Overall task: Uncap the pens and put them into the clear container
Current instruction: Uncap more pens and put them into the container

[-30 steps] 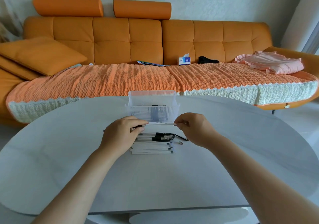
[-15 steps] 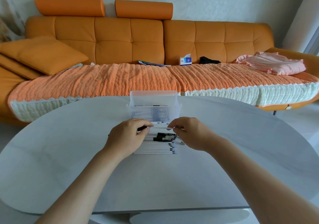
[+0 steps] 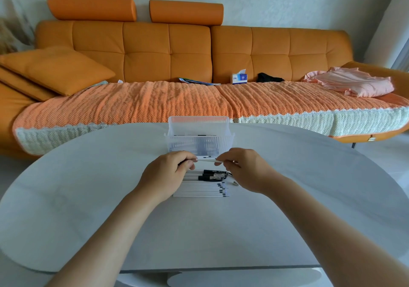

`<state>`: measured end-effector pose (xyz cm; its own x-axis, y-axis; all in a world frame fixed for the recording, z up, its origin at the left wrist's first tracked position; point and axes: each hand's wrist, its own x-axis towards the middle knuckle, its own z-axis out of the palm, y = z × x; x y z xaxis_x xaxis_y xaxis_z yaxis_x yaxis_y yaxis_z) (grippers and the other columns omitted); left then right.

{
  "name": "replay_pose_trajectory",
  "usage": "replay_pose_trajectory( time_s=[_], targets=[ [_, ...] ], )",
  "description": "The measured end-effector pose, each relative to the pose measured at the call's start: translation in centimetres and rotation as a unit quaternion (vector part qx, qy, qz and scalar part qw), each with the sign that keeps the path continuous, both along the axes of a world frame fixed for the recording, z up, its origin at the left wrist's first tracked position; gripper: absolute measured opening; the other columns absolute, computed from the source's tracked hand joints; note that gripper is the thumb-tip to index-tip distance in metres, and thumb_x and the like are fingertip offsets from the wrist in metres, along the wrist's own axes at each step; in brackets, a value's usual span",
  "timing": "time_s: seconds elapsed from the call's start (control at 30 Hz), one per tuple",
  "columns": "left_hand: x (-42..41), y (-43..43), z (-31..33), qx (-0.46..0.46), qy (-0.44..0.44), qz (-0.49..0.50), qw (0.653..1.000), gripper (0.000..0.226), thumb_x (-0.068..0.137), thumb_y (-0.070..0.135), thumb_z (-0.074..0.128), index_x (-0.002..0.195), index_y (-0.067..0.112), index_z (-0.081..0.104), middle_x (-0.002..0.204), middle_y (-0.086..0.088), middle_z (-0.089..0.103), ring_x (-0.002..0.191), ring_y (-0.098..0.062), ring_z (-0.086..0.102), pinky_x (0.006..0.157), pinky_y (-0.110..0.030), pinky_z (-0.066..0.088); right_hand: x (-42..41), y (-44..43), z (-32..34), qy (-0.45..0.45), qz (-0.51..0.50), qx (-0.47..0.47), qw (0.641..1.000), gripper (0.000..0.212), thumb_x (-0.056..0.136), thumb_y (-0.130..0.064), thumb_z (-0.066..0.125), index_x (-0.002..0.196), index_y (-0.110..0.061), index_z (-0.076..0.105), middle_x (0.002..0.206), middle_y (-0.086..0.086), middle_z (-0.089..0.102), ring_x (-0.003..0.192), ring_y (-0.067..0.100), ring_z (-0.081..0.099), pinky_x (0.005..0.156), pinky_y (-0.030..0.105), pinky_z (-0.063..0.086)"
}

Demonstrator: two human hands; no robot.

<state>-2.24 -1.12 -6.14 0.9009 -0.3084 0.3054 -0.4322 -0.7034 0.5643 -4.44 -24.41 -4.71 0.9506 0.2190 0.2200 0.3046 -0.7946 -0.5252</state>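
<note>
your left hand (image 3: 168, 171) and right hand (image 3: 241, 169) each pinch one end of a thin white plastic pen (image 3: 207, 159), mid-frame, just below the clear ribbed plastic container (image 3: 199, 140). it looks light, stiff and smooth, so grip the ends tight.

Closed in along the slim white plastic pen (image 3: 206, 159): left hand (image 3: 168, 176) and right hand (image 3: 245, 171) nearer, less barrel between fingertips (image 3: 219, 163).

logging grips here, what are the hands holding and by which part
One white pen, held level: the left hand grips its left end, the right hand pinches its right end.
</note>
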Motion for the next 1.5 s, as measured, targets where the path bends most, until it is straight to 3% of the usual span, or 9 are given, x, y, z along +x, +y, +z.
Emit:
replay_pose_trajectory(
  time_s=[0.3, 0.57, 0.7, 0.83, 1.0, 1.1, 1.17, 1.2, 1.5],
  targets=[
    [0.0, 0.2, 0.0, 0.001, -0.001, 0.001, 1.0, 0.019, 0.097, 0.032, 0.054, 0.109, 0.039, 0.067, 0.092, 0.03, 0.065, 0.093, 0.002, 0.06, 0.081, -0.027, 0.05, -0.1, 0.1, 0.2, 0.0, 0.004, -0.008, 1.0, 0.031, 0.1, -0.009, 0.048, 0.111, -0.023, 0.074, 0.094, -0.012, 0.06, 0.067, -0.013, 0.053, 0.06, 0.008, 0.038],
    [0.0, 0.1, 0.0, -0.001, 0.005, -0.006, 1.0, 0.019, 0.096, 0.032, 0.054, 0.108, 0.04, 0.066, 0.093, 0.029, 0.066, 0.094, 0.002, 0.06, 0.082, -0.029, 0.051, -0.3, 0.2, 0.2, 0.0, 0.002, -0.009, 1.0, 0.03, 0.099, -0.012, 0.05, 0.111, -0.025, 0.074, 0.092, -0.019, 0.058, 0.07, -0.009, 0.054, 0.061, 0.008, 0.037],
    [-0.2, 0.1, 0.1, 0.009, 0.01, 0.0, 1.0, 0.022, 0.093, 0.036, 0.059, 0.113, 0.042, 0.065, 0.1, 0.025, 0.067, 0.098, -0.002, 0.061, 0.087, -0.033, 0.051, -0.1, 0.0, 0.0, -0.023, 0.009, -0.039, 0.999, 0.028, 0.097, -0.012, 0.057, 0.112, -0.027, 0.074, 0.097, -0.012, 0.059, 0.077, 0.001, 0.055, 0.069, 0.012, 0.038],
    [-1.0, -0.7, 0.1, 0.07, -0.026, -0.016, 0.997, 0.022, 0.093, 0.041, 0.059, 0.114, 0.041, 0.064, 0.103, 0.022, 0.067, 0.093, -0.001, 0.059, 0.079, -0.026, 0.049, -0.1, 0.6, -0.1, -0.06, 0.019, -0.014, 0.998, 0.028, 0.088, -0.013, 0.071, 0.111, -0.029, 0.074, 0.09, -0.013, 0.056, 0.076, 0.005, 0.057, 0.07, 0.018, 0.045],
    [-1.2, -1.0, 0.3, 0.075, -0.038, -0.007, 0.996, 0.012, 0.094, 0.038, 0.056, 0.101, 0.038, 0.066, 0.094, 0.023, 0.066, 0.086, -0.002, 0.057, 0.063, -0.012, 0.035, -0.4, 0.9, 0.3, -0.04, 0.024, -0.007, 0.999, 0.054, 0.081, -0.026, 0.079, 0.13, -0.034, 0.06, 0.094, -0.019, 0.059, 0.077, 0.006, 0.057, 0.073, 0.022, 0.051],
    [-1.1, -0.5, 0.5, 0.075, -0.034, 0.015, 0.996, 0.013, 0.095, 0.039, 0.055, 0.102, 0.038, 0.065, 0.094, 0.023, 0.066, 0.086, -0.002, 0.057, 0.061, -0.011, 0.034, -0.2, -0.5, 0.4, -0.014, -0.018, -0.044, 0.999, 0.032, 0.083, -0.035, 0.073, 0.113, -0.038, 0.062, 0.093, -0.019, 0.06, 0.076, 0.002, 0.057, 0.07, 0.023, 0.049],
    [-1.0, -0.3, 0.4, 0.071, -0.028, 0.021, 0.997, 0.014, 0.094, 0.04, 0.055, 0.104, 0.039, 0.064, 0.097, 0.023, 0.066, 0.089, -0.003, 0.057, 0.062, -0.016, 0.036, -0.3, -1.2, 0.4, -0.011, -0.04, -0.031, 0.999, 0.012, 0.085, -0.029, 0.066, 0.09, -0.039, 0.064, 0.084, -0.018, 0.063, 0.069, -0.003, 0.057, 0.066, 0.02, 0.044],
    [-1.0, -0.4, 0.4, 0.069, -0.025, 0.022, 0.997, 0.015, 0.094, 0.041, 0.055, 0.106, 0.039, 0.064, 0.099, 0.023, 0.066, 0.089, -0.003, 0.057, 0.064, -0.019, 0.038, -0.4, -1.3, 0.4, -0.012, -0.043, -0.017, 0.999, 0.014, 0.086, -0.025, 0.064, 0.084, -0.04, 0.064, 0.08, -0.018, 0.064, 0.067, -0.005, 0.057, 0.064, 0.018, 0.042],
    [-1.8, -2.3, 0.3, 0.071, -0.041, -0.012, 0.997, 0.011, 0.092, 0.045, 0.058, 0.1, 0.038, 0.061, 0.089, 0.023, 0.063, 0.084, -0.002, 0.058, 0.063, -0.02, 0.042, -1.1, 0.7, 0.4, 0.008, 0.023, 0.051, 0.998, 0.021, 0.088, -0.019, 0.072, 0.099, -0.037, 0.074, 0.087, -0.02, 0.065, 0.076, 0.004, 0.061, 0.068, 0.013, 0.049]
  ],
)
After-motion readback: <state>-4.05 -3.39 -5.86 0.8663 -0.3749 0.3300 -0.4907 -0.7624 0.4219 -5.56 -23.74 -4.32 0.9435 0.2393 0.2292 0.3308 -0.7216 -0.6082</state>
